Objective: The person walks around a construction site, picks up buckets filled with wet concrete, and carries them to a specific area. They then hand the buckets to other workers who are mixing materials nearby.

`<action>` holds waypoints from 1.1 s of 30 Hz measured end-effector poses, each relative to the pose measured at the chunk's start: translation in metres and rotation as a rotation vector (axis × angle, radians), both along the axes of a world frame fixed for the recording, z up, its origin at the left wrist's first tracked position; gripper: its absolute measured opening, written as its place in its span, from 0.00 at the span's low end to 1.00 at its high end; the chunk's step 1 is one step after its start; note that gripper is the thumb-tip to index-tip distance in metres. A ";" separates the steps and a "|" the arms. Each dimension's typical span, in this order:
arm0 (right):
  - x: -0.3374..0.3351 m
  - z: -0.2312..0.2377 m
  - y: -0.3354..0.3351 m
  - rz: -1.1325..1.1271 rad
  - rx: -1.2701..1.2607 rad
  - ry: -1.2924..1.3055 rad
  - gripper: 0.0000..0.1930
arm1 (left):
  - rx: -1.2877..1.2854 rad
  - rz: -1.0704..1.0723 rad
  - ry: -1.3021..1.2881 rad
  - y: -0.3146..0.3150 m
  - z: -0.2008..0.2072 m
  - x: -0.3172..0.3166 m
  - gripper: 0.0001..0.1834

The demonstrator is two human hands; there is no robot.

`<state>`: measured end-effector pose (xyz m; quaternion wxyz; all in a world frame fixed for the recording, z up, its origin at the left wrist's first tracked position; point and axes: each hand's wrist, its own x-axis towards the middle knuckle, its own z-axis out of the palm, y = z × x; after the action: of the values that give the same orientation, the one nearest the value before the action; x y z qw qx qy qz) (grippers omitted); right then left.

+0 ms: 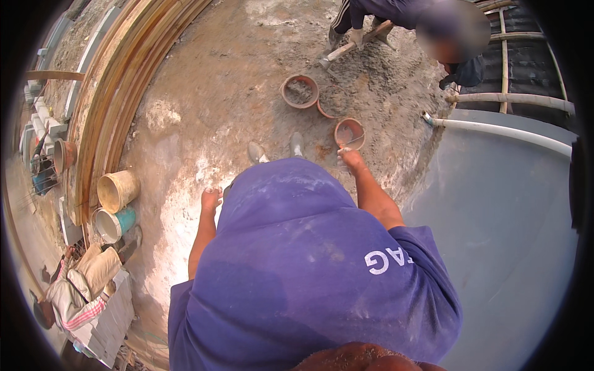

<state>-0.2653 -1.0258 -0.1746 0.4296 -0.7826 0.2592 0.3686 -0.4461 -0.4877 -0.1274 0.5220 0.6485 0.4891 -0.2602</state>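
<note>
My right hand is closed at the near edge of a small orange bucket, seemingly on its thin handle. Grey residue coats the inside of this bucket. Low at my left side hangs my left hand, its fingers curled, with no object visible in it. Farther ahead stands another orange bucket with grey mortar inside. Beside it, a third orange bucket shows only part of its rim against wet mortar. My two boots point toward these buckets.
A co-worker bends over wet mortar with a long-handled tool. Long boards are stacked at left, near a beige bucket and a teal bucket. Another person is by pale blocks. A grey panel lies right.
</note>
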 end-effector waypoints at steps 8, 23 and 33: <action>-0.010 0.018 0.004 -0.050 -0.038 0.040 0.13 | 0.080 -0.121 0.027 0.002 0.014 0.008 0.07; -0.010 0.020 0.013 -0.034 -0.003 0.002 0.13 | 0.034 -0.079 0.021 0.014 0.005 0.020 0.06; 0.001 0.014 0.029 -0.144 0.000 -0.015 0.11 | -0.006 -0.028 -0.003 0.032 -0.010 0.017 0.07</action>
<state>-0.2643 -0.9973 -0.1606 0.4571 -0.7646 0.3115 0.3307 -0.4294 -0.4557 -0.1378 0.5209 0.6541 0.4783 -0.2683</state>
